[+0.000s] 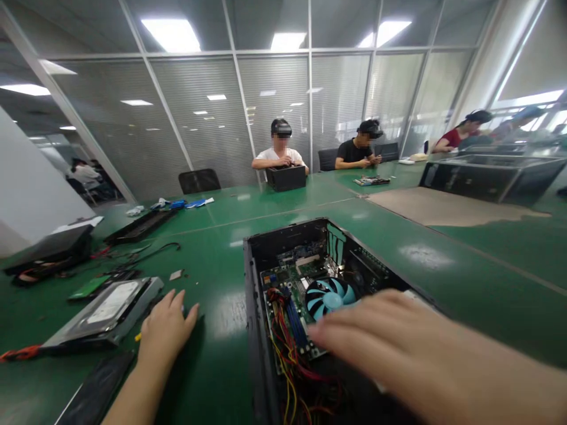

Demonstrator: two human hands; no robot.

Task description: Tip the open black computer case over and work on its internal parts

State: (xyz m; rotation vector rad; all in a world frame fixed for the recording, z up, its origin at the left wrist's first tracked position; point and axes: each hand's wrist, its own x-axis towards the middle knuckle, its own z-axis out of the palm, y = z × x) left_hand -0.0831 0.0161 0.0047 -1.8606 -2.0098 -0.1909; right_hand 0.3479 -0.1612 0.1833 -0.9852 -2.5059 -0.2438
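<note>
My left hand [167, 321] rests low over the green table, beside a silver hard drive [113, 304] in a metal bracket. Its thumb stands apart from the fingers. A small yellow bit [138, 337] shows at the hand's edge; whatever lies beneath the palm is hidden. Blurred by motion, my right hand [390, 342] stretches its fingers over an open black computer case [252, 295] and hides its right part. Inside the case are a motherboard [290, 271], a cooling fan [332, 298] with light-blue blades, and a bundle of red and yellow cables [283, 354].
A green circuit board [88, 287], a black flat panel [95, 389] and a black tray [142, 227] lie on the left. Across the table [212, 236] one person handles a black box [287, 178]; others sit further right. Another case [487, 177] stands on cardboard [425, 203].
</note>
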